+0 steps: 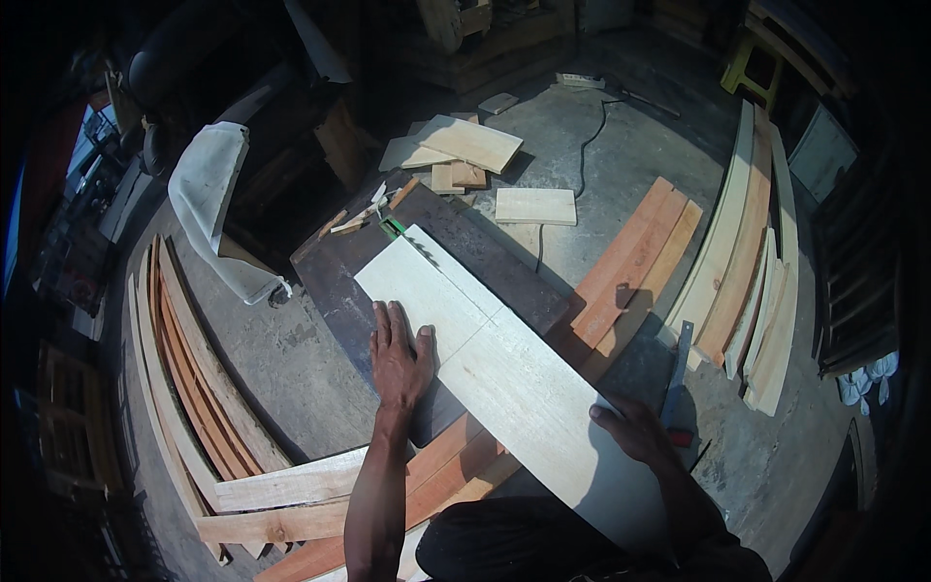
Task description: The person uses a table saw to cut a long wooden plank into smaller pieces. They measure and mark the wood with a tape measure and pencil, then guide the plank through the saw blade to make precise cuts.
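A long pale board (504,398) lies diagonally across a dark table (330,281), with a pencil line across it. At its far end, dark blade teeth (427,254) show along the edge beside a small green piece (392,227). My left hand (398,359) rests with fingers stretched out on the board's left edge. My right hand (630,427) grips the board's right edge, thumb on top, other fingers mostly hidden. Just beyond it is a metal square (679,364) with a red part.
Stacked planks lie left (194,359), right (737,291) and behind the table (630,272). Loose offcuts (470,141) and a cable (592,145) are on the concrete floor beyond. A white sack (208,194) is at the upper left, a yellow object (747,73) at the upper right.
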Available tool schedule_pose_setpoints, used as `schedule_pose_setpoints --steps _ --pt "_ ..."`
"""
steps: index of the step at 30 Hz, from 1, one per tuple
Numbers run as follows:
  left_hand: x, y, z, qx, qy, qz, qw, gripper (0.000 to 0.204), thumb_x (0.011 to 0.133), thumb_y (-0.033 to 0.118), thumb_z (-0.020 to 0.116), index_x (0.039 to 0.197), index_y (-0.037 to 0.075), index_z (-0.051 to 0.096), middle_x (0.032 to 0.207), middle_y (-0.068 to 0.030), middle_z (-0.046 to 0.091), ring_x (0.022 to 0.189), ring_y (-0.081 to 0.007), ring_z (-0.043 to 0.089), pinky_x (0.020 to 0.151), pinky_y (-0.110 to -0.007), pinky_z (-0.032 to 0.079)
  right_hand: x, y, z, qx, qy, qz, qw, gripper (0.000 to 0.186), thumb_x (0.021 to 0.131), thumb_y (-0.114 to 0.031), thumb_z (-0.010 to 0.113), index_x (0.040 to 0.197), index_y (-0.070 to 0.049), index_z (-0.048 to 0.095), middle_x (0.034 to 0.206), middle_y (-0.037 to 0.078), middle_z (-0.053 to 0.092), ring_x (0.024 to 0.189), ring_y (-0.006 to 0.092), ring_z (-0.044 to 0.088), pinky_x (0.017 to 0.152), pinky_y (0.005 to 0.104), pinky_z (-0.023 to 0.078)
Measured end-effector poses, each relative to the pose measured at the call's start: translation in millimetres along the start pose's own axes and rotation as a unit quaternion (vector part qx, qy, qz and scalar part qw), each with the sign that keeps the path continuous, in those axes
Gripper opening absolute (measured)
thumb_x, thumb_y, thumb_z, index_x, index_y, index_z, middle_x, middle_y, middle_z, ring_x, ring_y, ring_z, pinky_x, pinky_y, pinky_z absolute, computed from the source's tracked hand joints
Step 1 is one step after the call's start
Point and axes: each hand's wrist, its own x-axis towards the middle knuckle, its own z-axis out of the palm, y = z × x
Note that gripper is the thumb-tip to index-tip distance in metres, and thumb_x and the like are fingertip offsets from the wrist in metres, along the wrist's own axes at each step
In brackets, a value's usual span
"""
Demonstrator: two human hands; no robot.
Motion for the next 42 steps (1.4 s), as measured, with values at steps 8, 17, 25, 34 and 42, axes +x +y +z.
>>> schedule_pose_setpoints --steps 8,17,25,34,42 --pt "0.2 0.3 -0.7 0.001 -0.006 -0.007 1.0 0.079 0.103 0.047 0.05 0.165 0.005 0.026 0.174 -0.0197 0.015 0.16 -0.0344 0.02 0.131 -0.048 0.016 1.5 -7.1 -2.0 -0.01 -0.014 0.017 1.0 0.044 0.102 -0.036 0.065 0.132 -0.003 0.067 0.111 0.02 0.074 0.108 0.0309 0.07 0.096 0.0422 0.051" --pt "2.9 0.8 1.5 0.002 -0.004 -0.015 1.0 0.079 0.103 0.047 0.051 0.165 0.006 0.028 0.174 -0.0194 0.015 0.16 -0.0347 0.022 0.131 -0.048 0.016 5.5 -5.6 0.5 -0.01 -0.009 0.007 1.0 0.045 0.102 -0.037 0.064 0.131 -0.003 0.067 0.107 0.02 0.074 0.103 0.0303 0.07 0.094 0.042 0.051" --pt "2.4 -0.8 0.6 -0.006 -0.006 -0.015 1.0 0.078 0.103 0.049 0.051 0.165 0.006 0.03 0.174 -0.0202 0.015 0.16 -0.0355 0.022 0.131 -0.049 0.017 8.3 -4.8 1.6 -0.01 -0.001 -0.03 1.0 0.046 0.103 -0.042 0.062 0.126 -0.002 0.067 0.088 0.018 0.068 0.089 0.0297 0.068 0.087 0.0431 0.051" --pt "2.0 -2.3 2.1 -0.007 0.002 0.0 1.0 0.077 0.104 0.048 0.051 0.165 0.005 0.03 0.174 -0.0213 0.015 0.16 -0.036 0.021 0.13 -0.05 0.017 10.3 -13.0 2.2 -0.008 -0.017 0.011 1.0 0.054 0.102 -0.04 0.062 0.141 -0.002 0.06 0.11 0.023 0.072 0.107 0.0322 0.069 0.098 0.0427 0.049" --pt "2.1 -3.9 3.3 -0.007 0.006 0.004 1.0 0.078 0.103 0.049 0.052 0.165 0.006 0.03 0.174 -0.0224 0.016 0.16 -0.0366 0.021 0.13 -0.051 0.017 14.2 -13.4 0.8 -0.023 -0.035 0.023 0.999 0.063 0.103 -0.042 0.06 0.148 0.0 0.054 0.127 0.026 0.069 0.123 0.0369 0.066 0.106 0.0429 0.047"
